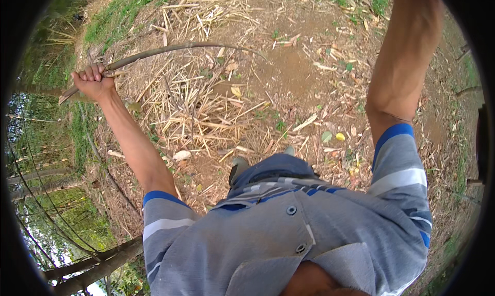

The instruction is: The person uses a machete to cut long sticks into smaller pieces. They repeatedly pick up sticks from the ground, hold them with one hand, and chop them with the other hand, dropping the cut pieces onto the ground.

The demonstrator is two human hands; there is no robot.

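Observation:
My left hand (pixel 94 83) is closed around the thick end of a long curved stick (pixel 154 51), out at the far left. A short stub of the stick shows below the fist. The rest arches to the right and thins to a tip above the littered ground. My right forearm (pixel 407 48) is raised toward the top right, and its hand lies beyond the picture's edge, so what it holds or touches is hidden.
Dry split stalks (pixel 201 105) lie scattered over the brown soil (pixel 289 71), with fallen leaves among them. Green grass (pixel 121 15) grows at the upper left. Trunks and a thick branch (pixel 98 270) stand along the left side. My shoes (pixel 238 167) are near the litter.

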